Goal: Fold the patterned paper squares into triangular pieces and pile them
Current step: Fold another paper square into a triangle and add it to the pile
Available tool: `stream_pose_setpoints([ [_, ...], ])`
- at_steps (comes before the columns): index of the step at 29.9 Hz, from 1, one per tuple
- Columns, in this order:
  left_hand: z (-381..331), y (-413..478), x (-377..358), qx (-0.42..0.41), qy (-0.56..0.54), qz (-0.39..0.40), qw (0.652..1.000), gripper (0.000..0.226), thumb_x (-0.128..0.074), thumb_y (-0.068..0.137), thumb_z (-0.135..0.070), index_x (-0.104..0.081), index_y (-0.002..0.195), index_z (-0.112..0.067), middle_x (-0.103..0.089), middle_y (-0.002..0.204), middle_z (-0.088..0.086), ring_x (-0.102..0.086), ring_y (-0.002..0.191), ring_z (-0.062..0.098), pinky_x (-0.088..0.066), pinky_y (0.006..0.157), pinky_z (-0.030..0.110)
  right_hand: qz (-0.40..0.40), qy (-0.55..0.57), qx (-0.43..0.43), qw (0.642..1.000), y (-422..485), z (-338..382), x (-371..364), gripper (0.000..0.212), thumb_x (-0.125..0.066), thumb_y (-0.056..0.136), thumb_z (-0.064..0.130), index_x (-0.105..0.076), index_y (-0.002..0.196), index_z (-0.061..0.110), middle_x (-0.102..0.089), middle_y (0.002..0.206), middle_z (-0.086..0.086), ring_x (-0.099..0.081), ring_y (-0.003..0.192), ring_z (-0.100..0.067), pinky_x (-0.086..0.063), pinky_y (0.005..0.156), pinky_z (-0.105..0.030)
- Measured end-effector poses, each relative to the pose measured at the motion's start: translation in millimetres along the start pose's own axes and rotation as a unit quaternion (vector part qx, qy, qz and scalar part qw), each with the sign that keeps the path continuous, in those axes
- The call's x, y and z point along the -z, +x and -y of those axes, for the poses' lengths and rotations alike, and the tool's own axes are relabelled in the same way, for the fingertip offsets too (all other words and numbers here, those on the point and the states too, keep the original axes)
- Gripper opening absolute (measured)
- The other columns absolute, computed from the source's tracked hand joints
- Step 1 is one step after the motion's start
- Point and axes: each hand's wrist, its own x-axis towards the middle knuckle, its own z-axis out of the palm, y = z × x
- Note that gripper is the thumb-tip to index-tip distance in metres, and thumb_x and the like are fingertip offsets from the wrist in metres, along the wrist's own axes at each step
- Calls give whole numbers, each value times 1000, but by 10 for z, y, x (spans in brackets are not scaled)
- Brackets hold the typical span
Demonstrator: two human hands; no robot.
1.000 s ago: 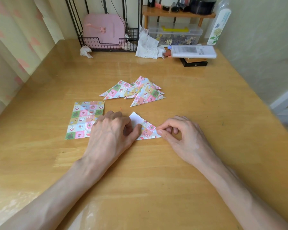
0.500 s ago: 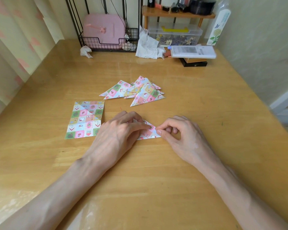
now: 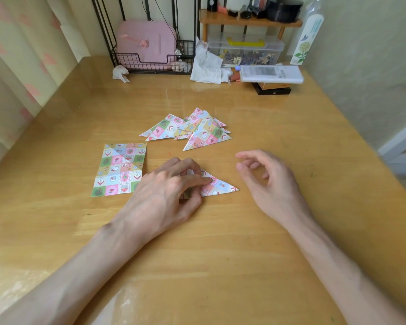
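Note:
A patterned paper folded into a triangle lies flat on the wooden table in front of me. My left hand covers its left half, fingertips pressing down on it. My right hand hovers just right of the triangle's tip, fingers loosely curled and apart, holding nothing. A pile of folded triangles lies farther back at the centre. Unfolded patterned squares lie in a stack to the left of my left hand.
At the back edge stand a black wire rack with a pink case, crumpled tissues, a clear plastic box under a small wooden shelf, a white flat box and a tall bottle. Walls close both sides.
My right hand has let go of the triangle's right tip and lifted away to the right. My left hand has slid over the folded paper and flattened it.

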Motion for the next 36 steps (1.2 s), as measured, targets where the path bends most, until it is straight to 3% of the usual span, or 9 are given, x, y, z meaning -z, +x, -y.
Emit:
stream_pose_setpoints([
  [3,-4,2,6,0,4,-3,1000,28,-51,96,-38,-72,114,-39,-58,112,-18,-52,93,9,-53,56,38,29,-77,7,997,-54,-24,-67,27,-67,94,43,-67,119,34,-60,113,18,-47,116,-8,-35,101,-28],
  [7,-3,-6,2,-2,6,-5,1000,28,-50,97,-38,-72,115,-39,-58,111,-18,-53,92,10,-53,56,38,50,-127,20,990,-68,-28,-58,38,-64,90,57,-63,124,40,-54,120,20,-39,124,-6,-24,98,-25],
  [13,-4,-12,4,-2,16,-5,1000,30,-51,97,-38,-72,117,-40,-59,111,-18,-55,92,9,-53,55,37,55,-148,29,987,-73,-54,-80,39,-59,85,63,-67,116,41,-50,120,20,-38,123,-6,-21,95,-26],
  [32,-13,-20,3,7,19,-2,1000,33,-48,98,-38,-72,120,-41,-59,114,-19,-54,96,10,-54,58,38,66,-166,25,984,-78,-37,-76,39,-54,85,63,-65,117,42,-48,124,19,-37,124,-7,-20,94,-25],
  [36,-8,-18,0,11,14,-5,1000,33,-47,98,-40,-72,119,-41,-59,114,-20,-54,96,10,-54,61,38,68,-168,23,983,-82,-27,-71,33,-62,90,59,-65,118,42,-47,125,18,-36,124,-8,-20,94,-26],
])
